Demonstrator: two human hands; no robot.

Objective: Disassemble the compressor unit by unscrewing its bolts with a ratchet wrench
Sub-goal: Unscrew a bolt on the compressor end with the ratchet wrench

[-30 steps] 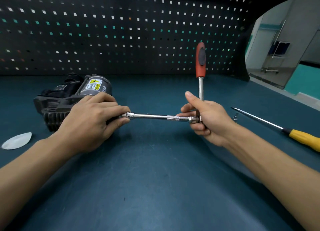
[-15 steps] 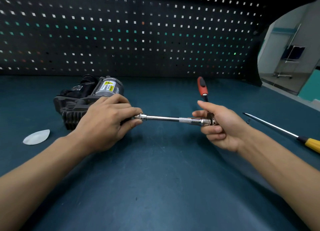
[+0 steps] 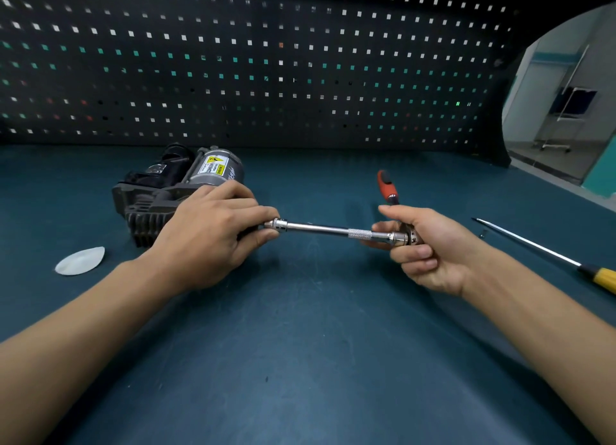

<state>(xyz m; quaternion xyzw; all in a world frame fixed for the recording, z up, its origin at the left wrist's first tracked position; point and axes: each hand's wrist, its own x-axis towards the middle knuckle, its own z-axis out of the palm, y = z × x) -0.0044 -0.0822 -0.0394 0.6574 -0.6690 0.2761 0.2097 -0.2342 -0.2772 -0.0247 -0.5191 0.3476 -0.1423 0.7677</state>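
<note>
White piece (image 3: 80,261): pale, oval, lying flat on the table at far left, near the compressor but apart from it.
Compressor (image 3: 156,198): on the table left of centre, close to the pegboard. It has a dark finned block at the front and a grey cylinder with a yellow warning label behind. Its right end is hidden under the left hand.
Left hand (image 3: 206,234): back of the hand up, lying over the compressor's right end. The fingers are curled, and forefinger and thumb pinch the socket end of the bar.
Bar (image 3: 320,228): a chrome extension running roughly level between the two hands, above the table. A knurled band sits near its right end.
Wrench (image 3: 386,186): its red and black handle points away and up to the left from the right hand. Its head is joined to the bar's right end and mostly hidden.
Right hand (image 3: 430,244): fingers curled round the wrench head, thumb stretched over the top.
Screw (image 3: 482,234): tiny and too small to make out, just beside the screwdriver's shaft.
Screwdriver (image 3: 546,254): lying on the table at far right. It has a long thin shaft and a yellow handle cut off by the frame edge.
Table (image 3: 300,361): dark teal mat.
Pegboard (image 3: 233,61): dark, standing along the back edge.
</note>
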